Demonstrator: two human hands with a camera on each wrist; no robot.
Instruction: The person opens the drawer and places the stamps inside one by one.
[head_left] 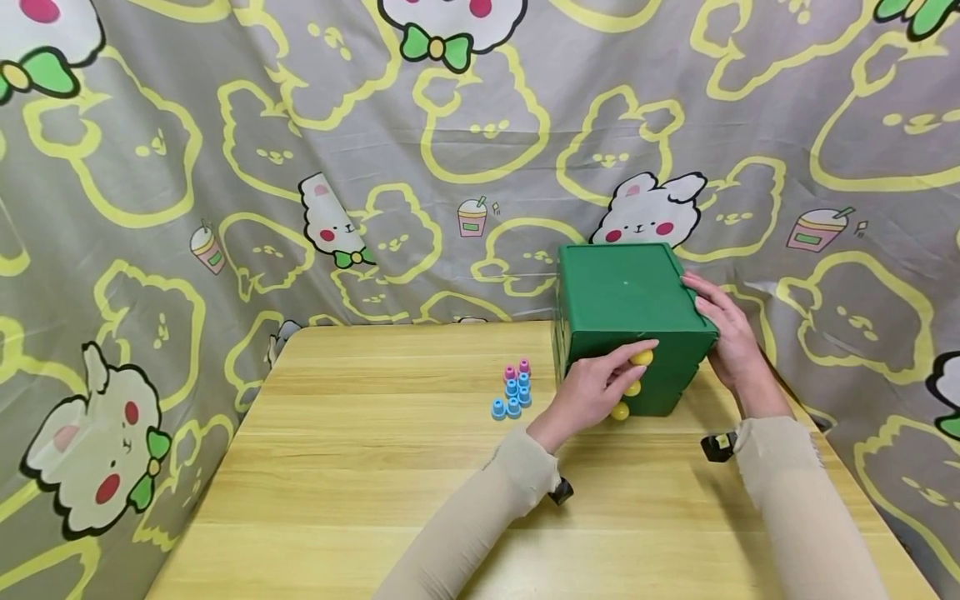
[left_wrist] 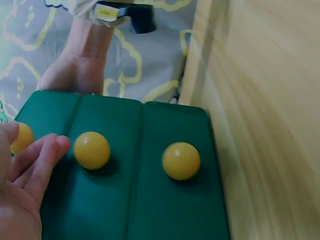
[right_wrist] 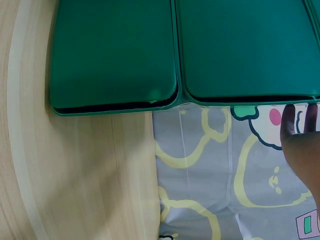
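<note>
A green drawer cabinet (head_left: 626, 287) with three drawer fronts stands at the table's back right. Yellow ball knobs run down its front; the middle knob (left_wrist: 92, 150) and the bottom knob (left_wrist: 181, 161) show fully in the left wrist view. My left hand (head_left: 588, 387) pinches the top knob (head_left: 642, 357) between thumb and fingers, which partly cover it. Against the cabinet's right side rests my right hand (head_left: 727, 337), fingers extended along the upper edge. In the right wrist view its fingers (right_wrist: 288, 120) touch the rim. All drawers look closed.
Several small blue thimble-shaped pieces (head_left: 513, 407) and two pink ones (head_left: 524, 367) stand left of the cabinet on the wooden table (head_left: 360, 467). A patterned grey curtain (head_left: 285, 108) hangs behind and beside the table.
</note>
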